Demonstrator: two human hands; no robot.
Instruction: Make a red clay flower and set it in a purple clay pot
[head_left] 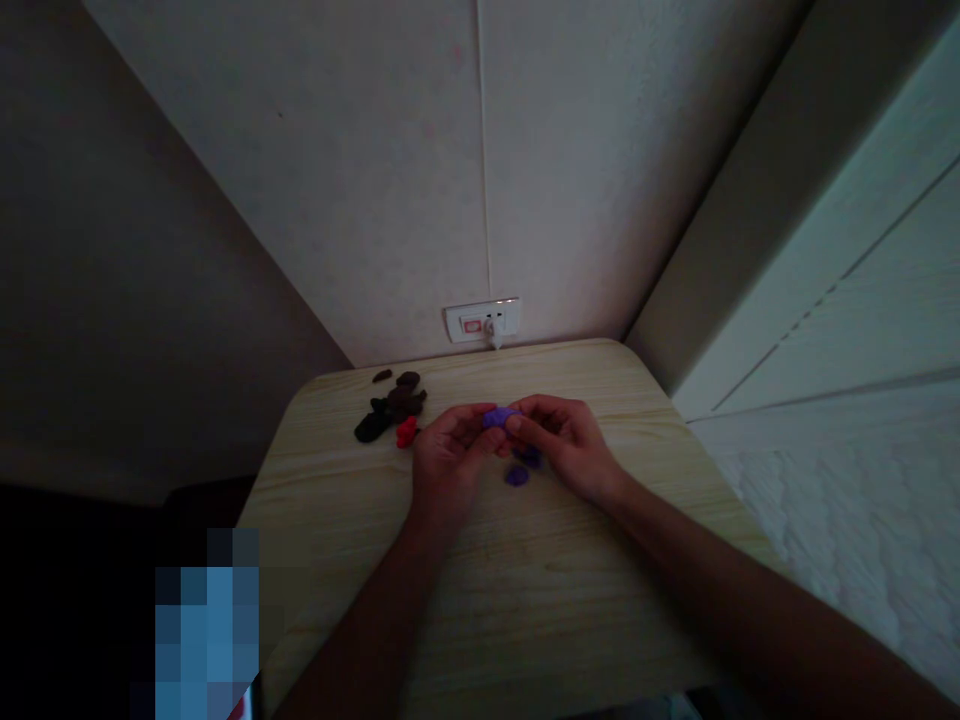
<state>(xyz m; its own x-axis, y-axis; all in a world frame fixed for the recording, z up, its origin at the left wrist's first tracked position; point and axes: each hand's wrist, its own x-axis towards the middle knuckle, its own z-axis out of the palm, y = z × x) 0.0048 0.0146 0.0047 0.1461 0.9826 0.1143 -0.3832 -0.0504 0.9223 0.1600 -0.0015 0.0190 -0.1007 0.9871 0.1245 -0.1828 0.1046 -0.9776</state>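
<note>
A purple lump of modelling clay is pinched between both hands, just above the table. The thumb and fingers of my left hand close on its left side. On the other side, my right hand presses it with thumb and fingertips. Below the hands, a small purple piece lies on the wood, and a darker purple piece sits partly under my right hand. Left of my left hand are a red lump, a black lump and several dark brown pieces.
The light wooden table has rounded far corners and meets the papered wall. A socket plate with a white plug stands just above its far edge. To the right are a pale panel and a white quilted surface. A pixelated patch covers the lower left.
</note>
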